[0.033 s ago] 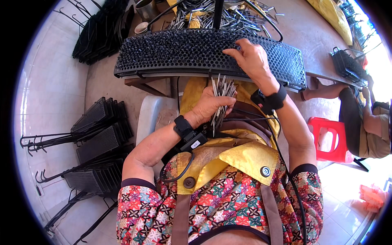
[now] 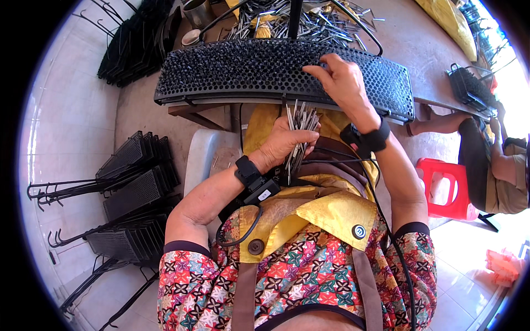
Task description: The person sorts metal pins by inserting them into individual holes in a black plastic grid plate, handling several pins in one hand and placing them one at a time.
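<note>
My left hand [image 2: 279, 144] is closed around a bundle of thin silvery metal rods [image 2: 301, 122], which point upward in front of my waist. Above it lies a long black perforated rack [image 2: 381, 83] with rows of round holes. Small dark pieces [image 2: 232, 63] crowd the holes of its left and middle parts, while bare holes show at the right. Over the rack's right half is my right hand [image 2: 343, 83]; its thumb stretches left, apart from the bent forefinger, and nothing shows between them. The other fingers of that hand are partly hidden.
More metal rods [image 2: 331, 25] lie heaped on the table [image 2: 403, 44] behind the rack, near a metal cup [image 2: 200, 12]. Black racks [image 2: 132, 193] with long hooks are stacked at the left. A red stool [image 2: 441, 187] and another person [image 2: 497, 160] are at the right.
My right hand has shifted very slightly to the right over the rack. My left hand and its bundle have stayed in place.
</note>
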The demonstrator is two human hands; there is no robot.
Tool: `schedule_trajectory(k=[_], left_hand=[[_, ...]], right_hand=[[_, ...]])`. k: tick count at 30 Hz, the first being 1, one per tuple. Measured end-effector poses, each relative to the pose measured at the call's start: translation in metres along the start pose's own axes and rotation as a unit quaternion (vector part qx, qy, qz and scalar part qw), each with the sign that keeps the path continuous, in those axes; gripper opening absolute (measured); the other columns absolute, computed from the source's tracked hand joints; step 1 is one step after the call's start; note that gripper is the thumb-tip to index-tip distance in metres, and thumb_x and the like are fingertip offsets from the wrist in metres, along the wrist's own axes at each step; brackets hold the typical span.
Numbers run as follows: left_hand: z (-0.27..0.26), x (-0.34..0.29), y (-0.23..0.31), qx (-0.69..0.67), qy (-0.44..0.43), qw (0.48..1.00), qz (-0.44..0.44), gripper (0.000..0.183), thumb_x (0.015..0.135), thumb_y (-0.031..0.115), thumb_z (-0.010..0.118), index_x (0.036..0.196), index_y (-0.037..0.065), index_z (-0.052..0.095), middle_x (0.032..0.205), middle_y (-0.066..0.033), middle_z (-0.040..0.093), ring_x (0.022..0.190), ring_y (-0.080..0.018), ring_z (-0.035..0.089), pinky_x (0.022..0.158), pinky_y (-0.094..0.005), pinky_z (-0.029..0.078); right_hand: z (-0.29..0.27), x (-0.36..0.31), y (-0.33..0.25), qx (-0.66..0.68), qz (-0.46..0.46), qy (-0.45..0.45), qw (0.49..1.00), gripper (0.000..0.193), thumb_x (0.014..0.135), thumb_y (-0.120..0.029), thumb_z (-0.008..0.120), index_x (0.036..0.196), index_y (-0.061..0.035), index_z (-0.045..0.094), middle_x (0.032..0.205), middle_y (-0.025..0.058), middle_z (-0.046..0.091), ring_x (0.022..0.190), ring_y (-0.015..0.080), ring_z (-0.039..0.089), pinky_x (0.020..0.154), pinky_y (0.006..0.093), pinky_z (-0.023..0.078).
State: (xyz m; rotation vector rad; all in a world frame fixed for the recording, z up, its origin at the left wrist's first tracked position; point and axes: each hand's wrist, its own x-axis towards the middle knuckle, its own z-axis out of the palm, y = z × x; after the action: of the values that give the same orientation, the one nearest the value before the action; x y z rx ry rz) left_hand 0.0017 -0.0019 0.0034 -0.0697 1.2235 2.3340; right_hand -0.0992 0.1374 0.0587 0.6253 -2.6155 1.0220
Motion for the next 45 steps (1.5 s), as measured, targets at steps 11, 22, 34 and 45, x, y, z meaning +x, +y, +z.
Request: schedule_trajectory(k=[11, 22, 34, 45], left_hand=[[0.001, -0.001, 0.002, 0.015, -0.012, 1.000, -0.009, 0.012, 0.074, 0.000, 0.065, 0.083, 0.001, 0.056, 0.065, -0.0066, 0.058, 0.050, -0.0133, 0.055, 0.046, -0.0240, 0.045], [0.002, -0.001, 0.003, 0.016, -0.001, 1.000, -0.011, 0.018, 0.077, 0.002, 0.064, 0.091, -0.001, 0.054, 0.066, -0.0087, 0.057, 0.051, -0.0152, 0.055, 0.046, -0.0244, 0.045], [-0.002, -0.001, 0.002, -0.011, -0.022, 1.000, -0.015, 0.018, 0.075, 0.003, 0.064, 0.091, 0.000, 0.057, 0.066, -0.0072, 0.059, 0.051, -0.0143, 0.056, 0.047, -0.0243, 0.046], [-0.005, -0.001, 0.000, -0.012, -0.024, 0.999, -0.047, 0.017, 0.074, 0.004, 0.064, 0.089, 0.001, 0.056, 0.067, -0.0083, 0.060, 0.051, -0.0165, 0.059, 0.046, -0.0272, 0.049]], right_hand=[[-0.010, -0.049, 0.003, 0.236, 0.089, -0.197, 0.947, 0.014, 0.073, -0.009, 0.064, 0.077, 0.0044, 0.062, 0.060, 0.0129, 0.059, 0.055, 0.0153, 0.055, 0.053, 0.0304, 0.044], [-0.011, -0.050, 0.000, 0.360, 0.199, -0.081, 0.908, 0.008, 0.082, -0.004, 0.060, 0.086, 0.0033, 0.059, 0.068, 0.0022, 0.059, 0.056, 0.0055, 0.052, 0.051, 0.0200, 0.043], [-0.021, -0.030, -0.003, 0.318, 0.118, 0.046, 0.940, 0.008, 0.082, -0.006, 0.061, 0.083, 0.0016, 0.058, 0.061, 0.0005, 0.057, 0.052, 0.0048, 0.051, 0.047, 0.0184, 0.041], [0.016, 0.002, 0.010, 0.215, 0.015, 0.153, 0.964, 0.009, 0.080, -0.007, 0.065, 0.080, -0.0008, 0.059, 0.058, 0.0024, 0.056, 0.050, 0.0051, 0.050, 0.047, 0.0207, 0.040]])
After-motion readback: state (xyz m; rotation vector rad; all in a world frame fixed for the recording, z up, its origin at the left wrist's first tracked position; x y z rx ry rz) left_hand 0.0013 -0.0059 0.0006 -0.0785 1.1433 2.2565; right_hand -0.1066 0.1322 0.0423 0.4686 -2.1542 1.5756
